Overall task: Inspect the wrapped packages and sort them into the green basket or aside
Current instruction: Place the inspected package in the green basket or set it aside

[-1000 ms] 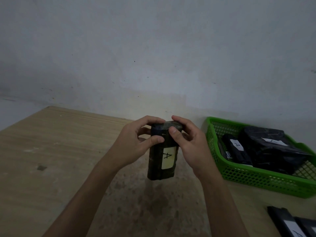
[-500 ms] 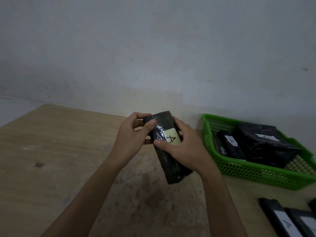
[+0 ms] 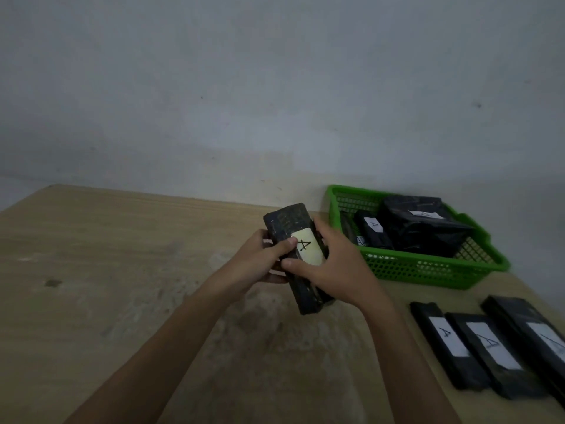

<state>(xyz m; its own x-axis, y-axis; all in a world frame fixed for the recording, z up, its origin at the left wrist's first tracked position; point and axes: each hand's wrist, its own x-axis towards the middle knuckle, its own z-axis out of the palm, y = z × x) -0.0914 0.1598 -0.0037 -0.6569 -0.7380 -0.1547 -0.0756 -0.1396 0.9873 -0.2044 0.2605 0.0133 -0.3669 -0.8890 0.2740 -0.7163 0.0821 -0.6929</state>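
Observation:
A long black wrapped package (image 3: pixel 289 228) with a pale label marked "A" is held above the table, tilted with its far end up. My left hand (image 3: pixel 260 258) grips its left side, thumb on the label's edge. My right hand (image 3: pixel 333 267) grips its right side, thumb across the front below the label. The green basket (image 3: pixel 428 270) stands to the right by the wall and holds several black wrapped packages (image 3: pixel 422 228), two showing white "A" labels.
Three black packages (image 3: pixel 486 347) with white "A" labels lie side by side on the wooden table (image 3: pixel 107 270) at the lower right. A grey wall runs along the table's far edge.
The package has turned from hanging upright to lying tilted with its label facing up. Both hands have shifted down its sides, and the view has dropped, showing more of the packages at lower right.

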